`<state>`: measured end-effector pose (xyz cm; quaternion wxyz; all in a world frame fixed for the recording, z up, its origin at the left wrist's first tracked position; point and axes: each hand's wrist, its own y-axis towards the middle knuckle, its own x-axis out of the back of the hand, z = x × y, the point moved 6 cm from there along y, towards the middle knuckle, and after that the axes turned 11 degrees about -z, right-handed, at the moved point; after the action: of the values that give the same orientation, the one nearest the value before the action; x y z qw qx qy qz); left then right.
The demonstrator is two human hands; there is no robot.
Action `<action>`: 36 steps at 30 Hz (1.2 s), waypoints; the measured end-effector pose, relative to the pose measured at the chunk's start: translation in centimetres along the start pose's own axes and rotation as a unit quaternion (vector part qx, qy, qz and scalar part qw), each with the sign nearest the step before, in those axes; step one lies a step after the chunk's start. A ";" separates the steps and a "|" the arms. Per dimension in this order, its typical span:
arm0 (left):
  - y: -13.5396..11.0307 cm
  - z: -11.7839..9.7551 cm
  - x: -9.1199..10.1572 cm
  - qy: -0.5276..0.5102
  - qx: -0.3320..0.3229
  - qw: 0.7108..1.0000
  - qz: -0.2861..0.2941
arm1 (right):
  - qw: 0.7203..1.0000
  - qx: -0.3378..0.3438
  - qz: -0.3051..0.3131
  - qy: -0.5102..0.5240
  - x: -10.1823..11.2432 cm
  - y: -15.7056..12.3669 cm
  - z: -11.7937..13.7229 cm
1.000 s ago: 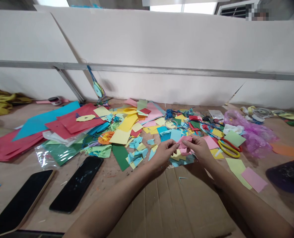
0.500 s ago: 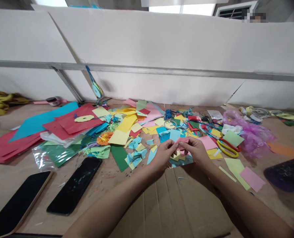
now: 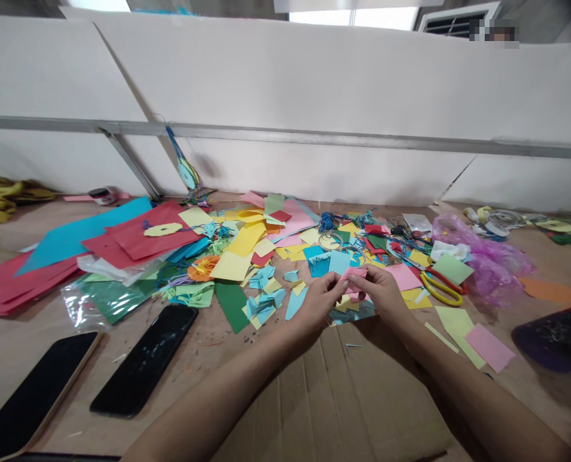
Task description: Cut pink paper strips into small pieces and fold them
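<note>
Between my two hands is a small piece of pink paper [image 3: 354,273], pinched by the fingertips of both. My left hand [image 3: 321,296] grips its left side, and my right hand [image 3: 380,289] has its right side. The fingers hide much of the paper, so I cannot tell if it is folded. Beneath the hands lie scraps of light blue and yellow paper. Just beyond them is a light blue sheet [image 3: 339,262]. To the right of my right hand rest scissors with red and yellow handles [image 3: 440,287] and a flat pink paper [image 3: 403,276].
Cardboard [image 3: 343,398] lies under my forearms. Two phones [image 3: 144,362] are at the left, near a pile of red sheets [image 3: 145,237]. Purple plastic [image 3: 487,263] and a dark object [image 3: 555,337] sit on the right. A white partition [image 3: 285,83] stands behind.
My hands stay in nearly the same spot, still pinching the pink paper. The fingers and the paper have shifted very slightly. Everything on the table lies as before.
</note>
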<state>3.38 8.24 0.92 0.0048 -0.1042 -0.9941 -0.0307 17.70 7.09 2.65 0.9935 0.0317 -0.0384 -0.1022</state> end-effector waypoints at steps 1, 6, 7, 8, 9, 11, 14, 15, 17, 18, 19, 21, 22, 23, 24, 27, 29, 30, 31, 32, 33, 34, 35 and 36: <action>0.1 -0.1 0.0 0.001 -0.005 1.000 -0.001 | 1.000 -0.002 0.001 0.001 0.0 0.0 0.0; 0.4 -0.4 0.2 0.009 -0.019 1.000 -0.008 | 1.000 -0.004 0.000 0.010 -0.1 -0.3 0.7; 0.5 -0.5 0.2 0.009 -0.020 1.000 -0.004 | 1.000 0.000 -0.002 0.006 -0.1 -0.3 0.9; 0.5 -0.7 0.2 0.008 -0.019 1.000 0.000 | 1.000 0.005 -0.006 0.001 0.0 -0.3 1.1; 0.5 -0.8 0.2 0.004 -0.016 1.000 0.004 | 1.000 0.009 -0.011 -0.005 0.1 -0.3 1.3; 0.3 -1.2 0.2 -0.004 -0.007 1.000 0.010 | 1.000 0.006 -0.019 -0.006 0.2 -0.1 1.5; 0.1 -1.6 0.3 -0.013 0.002 1.000 0.001 | 1.000 -0.016 -0.011 0.020 0.3 0.2 1.5; 0.1 -1.7 0.4 -0.017 0.002 1.000 -0.005 | 0.999 -0.017 -0.008 0.028 0.3 0.2 1.6; 0.1 -1.8 0.5 -0.021 0.002 1.000 -0.014 | 0.999 -0.011 -0.007 0.034 0.5 0.2 2.0; 0.1 -1.8 0.4 -0.021 0.003 1.000 -0.016 | 0.999 -0.008 -0.011 0.032 0.6 0.2 2.2; 0.1 -1.7 0.4 -0.019 0.003 1.000 -0.017 | 1.000 -0.007 -0.015 0.026 0.6 0.0 2.3; 0.1 -1.6 0.3 -0.015 0.002 1.000 -0.020 | 1.000 0.000 -0.029 0.008 0.9 -0.2 2.6; 0.1 -1.5 0.3 -0.015 0.003 1.000 -0.024 | 0.999 0.004 -0.037 0.000 1.0 -0.4 2.8; 0.1 -1.4 0.3 -0.016 0.004 1.000 -0.026 | 0.999 0.007 -0.042 -0.007 1.1 -0.6 2.9; 0.1 -1.4 0.2 -0.018 0.005 0.999 -0.027 | 0.999 0.008 -0.047 -0.011 1.1 -0.7 3.0; -0.1 -1.6 0.1 -0.016 -0.004 1.000 -0.023 | 0.998 0.005 -0.059 -0.010 1.3 -1.1 3.1; -0.2 -1.9 0.0 -0.002 -0.019 1.000 -0.019 | 0.998 0.003 -0.066 0.000 1.3 -1.4 3.2; -0.2 -2.1 -0.1 0.008 -0.028 0.999 -0.018 | 0.998 0.000 -0.066 0.006 1.3 -1.5 3.2; -0.3 -2.2 -0.1 0.018 -0.036 0.999 -0.017 | 0.998 -0.004 -0.064 0.010 1.3 -1.6 3.3; -0.3 -2.4 -0.2 0.026 -0.045 0.999 -0.015 | 0.998 -0.009 -0.061 0.014 1.3 -1.7 3.3; -0.4 -2.6 -0.2 0.032 -0.052 0.998 -0.011 | 0.998 -0.014 -0.057 0.015 1.3 -1.8 3.3; -0.5 -2.8 -0.3 0.036 -0.059 0.998 -0.004 | 0.998 -0.018 -0.054 0.016 1.3 -1.9 3.3; -0.6 -3.0 -0.4 0.035 -0.064 0.997 0.007 | 0.998 -0.019 -0.055 0.018 1.3 -2.1 3.3; -0.8 -3.1 -0.6 0.031 -0.064 0.997 0.022 | 0.998 -0.016 -0.060 0.019 1.4 -2.3 3.3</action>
<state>3.82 7.12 3.95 0.0297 -0.1251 -0.9869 -0.0973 18.34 4.35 5.91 0.9865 0.0202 -0.0158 -0.1620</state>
